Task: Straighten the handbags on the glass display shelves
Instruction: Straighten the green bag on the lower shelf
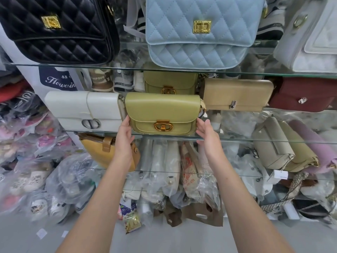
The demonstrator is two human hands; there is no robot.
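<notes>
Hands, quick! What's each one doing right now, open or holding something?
Left hand: open, fingers flat against the left end of the green handbag.
Right hand: open, holding nothing, beside its right end.

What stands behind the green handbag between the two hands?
A second green handbag with a gold clasp. The front handbag covers its lower part.

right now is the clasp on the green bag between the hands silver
No, the front green bag has a gold clasp.

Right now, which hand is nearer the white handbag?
Left. The left hand is at the left edge of the green handbag, beside the white handbag; the right hand at its right edge.
</notes>
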